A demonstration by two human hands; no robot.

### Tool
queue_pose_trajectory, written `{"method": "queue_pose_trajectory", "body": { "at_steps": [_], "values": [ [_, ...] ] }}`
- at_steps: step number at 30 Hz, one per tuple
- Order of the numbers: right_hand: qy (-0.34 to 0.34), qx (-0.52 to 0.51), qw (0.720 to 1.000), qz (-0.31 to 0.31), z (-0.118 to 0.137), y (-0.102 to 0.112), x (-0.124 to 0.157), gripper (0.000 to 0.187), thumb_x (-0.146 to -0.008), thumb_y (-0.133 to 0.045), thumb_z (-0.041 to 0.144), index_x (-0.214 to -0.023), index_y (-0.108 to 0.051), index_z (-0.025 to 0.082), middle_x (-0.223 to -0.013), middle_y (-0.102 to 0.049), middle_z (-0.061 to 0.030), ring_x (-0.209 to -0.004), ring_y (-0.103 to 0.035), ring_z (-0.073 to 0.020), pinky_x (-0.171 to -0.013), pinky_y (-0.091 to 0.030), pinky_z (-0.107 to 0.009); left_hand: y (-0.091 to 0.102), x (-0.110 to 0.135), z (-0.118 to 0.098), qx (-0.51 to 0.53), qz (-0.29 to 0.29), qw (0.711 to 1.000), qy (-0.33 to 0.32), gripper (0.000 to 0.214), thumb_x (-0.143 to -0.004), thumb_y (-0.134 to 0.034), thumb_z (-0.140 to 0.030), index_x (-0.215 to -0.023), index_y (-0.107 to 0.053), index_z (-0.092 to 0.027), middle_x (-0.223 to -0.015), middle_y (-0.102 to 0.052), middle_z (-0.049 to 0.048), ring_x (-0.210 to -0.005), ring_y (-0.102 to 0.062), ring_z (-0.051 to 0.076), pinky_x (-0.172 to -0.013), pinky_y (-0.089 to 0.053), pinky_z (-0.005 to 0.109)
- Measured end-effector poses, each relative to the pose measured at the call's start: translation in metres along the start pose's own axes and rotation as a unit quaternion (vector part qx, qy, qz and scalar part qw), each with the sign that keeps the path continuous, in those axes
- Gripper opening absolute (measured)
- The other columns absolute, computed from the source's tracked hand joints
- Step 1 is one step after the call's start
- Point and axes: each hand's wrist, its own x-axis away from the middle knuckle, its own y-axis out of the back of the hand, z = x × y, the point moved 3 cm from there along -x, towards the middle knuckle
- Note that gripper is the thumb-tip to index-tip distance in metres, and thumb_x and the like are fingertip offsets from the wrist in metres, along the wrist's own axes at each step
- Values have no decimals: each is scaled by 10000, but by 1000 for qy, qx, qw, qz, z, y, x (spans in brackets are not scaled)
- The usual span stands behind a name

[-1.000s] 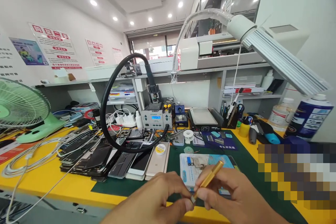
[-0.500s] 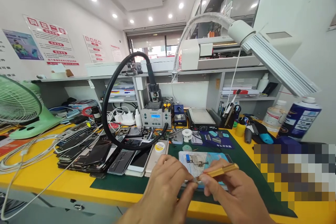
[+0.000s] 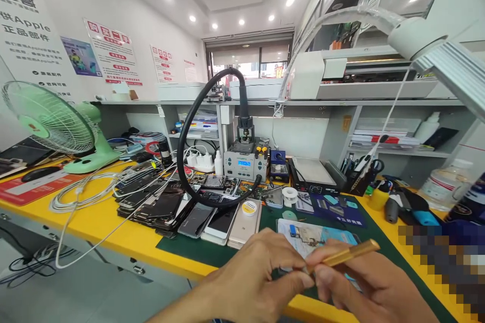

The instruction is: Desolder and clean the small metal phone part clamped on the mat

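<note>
- Tool (image 3: pixel 352 253), golden, pinched in the right hand (image 3: pixel 373 282)
- Left hand (image 3: pixel 261 275) pinching a tiny, unclear piece (image 3: pixel 306 269) at the tool's tip
- Green mat (image 3: pixel 197 252) below

The view is turning left: the green fan (image 3: pixel 56 121) is showing whole at frame left, the lamp head (image 3: pixel 456 73) is running off the right edge, and the golden tool (image 3: pixel 352 254) in the right hand (image 3: pixel 373 282) is lying flatter than a second ago.

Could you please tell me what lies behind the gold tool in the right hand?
Behind the gold tool, a blue-and-white pad lies on the green mat. The right hand covers part of the pad, so anything there cannot be seen.
</note>
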Motion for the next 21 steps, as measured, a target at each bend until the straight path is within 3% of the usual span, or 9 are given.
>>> {"method": "queue_pose_trajectory", "body": {
  "at_steps": [4, 9, 12, 13, 16, 18, 21],
  "values": [
    [20, -36, 999, -36, 3, -10, -17, 331, -1075, -582, 487, -1029, -807, 248, -662, -710, -17, -571, -678, -174, -518, -572, -235, 0, -1, 4, -69, -105, 991, -53, 226, -1019, -585, -168, -914, -773, -233, -822, -766, -21, -798, -645, 112, -828, -422, 289],
    [77, 2, 994, -81, 14, -16, -29, 276, -1072, -613, 421, -988, -812, 248, -677, -653, -6, -570, -627, -151, -525, -533, -235, -1, -3, 13, -144, -236, 954, -114, 191, -1002, -606, -147, -1093, -747, -239, -924, -791, 2, -801, -652, 143, -779, -438, 328],
    [79, -15, 990, -113, 17, -1, -44, 313, -1078, -597, 448, -933, -777, 237, -738, -667, -23, -651, -645, -169, -605, -556, -263, 0, -2, 22, -178, -276, 936, -125, 220, -987, -672, -178, -1195, -699, -246, -1059, -808, 23, -921, -716, 162, -858, -508, 335],
    [61, -23, 990, -129, 14, 9, -55, 351, -1077, -591, 474, -881, -747, 227, -774, -681, -36, -703, -659, -183, -651, -570, -278, 0, -1, 25, -189, -283, 933, -117, 297, -981, -706, -217, -1274, -670, -249, -1136, -804, 44, -999, -730, 183, -917, -532, 350],
    [-98, -21, 976, -192, -11, 49, -111, 299, -1107, -573, 395, -943, -727, 197, -962, -741, -58, -944, -708, -196, -891, -587, -297, 1, 7, 35, -213, -279, 933, -80, 476, -951, -767, -303, -1396, -605, -253, -1260, -768, 91, -1156, -720, 235, -1030, -568, 392],
    [-166, -19, 968, -189, -35, 70, -161, 202, -1100, -613, 337, -1115, -723, 169, -1071, -751, -73, -937, -727, -190, -874, -618, -343, 2, 14, 42, -218, -257, 939, -65, 329, -962, -735, -271, -1282, -657, -273, -1166, -775, 59, -1072, -732, 207, -944, -603, 346],
    [-262, -12, 950, -169, -73, 82, -229, 341, -1045, -718, 365, -1316, -686, 161, -1268, -724, -107, -1024, -743, -234, -858, -652, -422, 6, 23, 53, -224, -227, 946, -61, 152, -970, -683, -224, -1112, -695, -277, -1025, -771, 17, -918, -730, 164, -801, -609, 284]
  ]
}}
